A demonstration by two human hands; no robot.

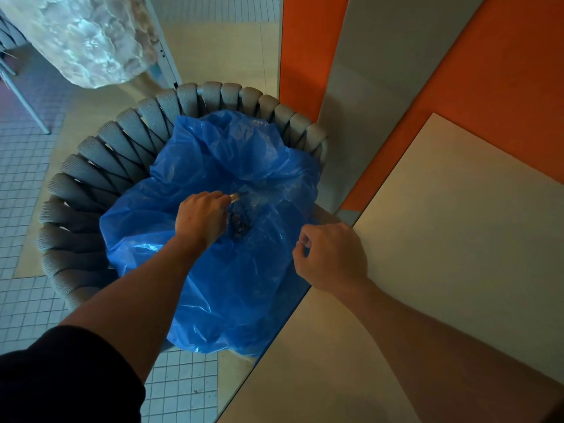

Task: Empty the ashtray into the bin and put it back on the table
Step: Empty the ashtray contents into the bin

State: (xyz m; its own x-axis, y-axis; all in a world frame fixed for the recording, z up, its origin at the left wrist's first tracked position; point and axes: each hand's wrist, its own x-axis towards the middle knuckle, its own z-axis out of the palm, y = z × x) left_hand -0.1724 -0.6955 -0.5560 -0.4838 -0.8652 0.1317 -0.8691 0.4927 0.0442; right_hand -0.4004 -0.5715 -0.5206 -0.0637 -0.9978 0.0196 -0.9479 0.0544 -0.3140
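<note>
My left hand (200,219) is over the blue bin bag (232,270), closed around a small clear ashtray (236,197) that is tipped on its side; only its rim shows past my fingers. Dark ash and butts (239,222) lie on the blue plastic just right of that hand. The bag sits in the seat of a grey woven chair (128,138). My right hand (331,256) hovers at the bag's right edge beside the beige table (442,239), fingers curled in, and I cannot see anything in it.
The beige table top fills the right side, its corner touching the bag. An orange and grey wall (396,71) rises behind it. A clear plastic-wrapped bundle (88,35) hangs at the upper left. Small white floor tiles (27,184) lie to the left and below.
</note>
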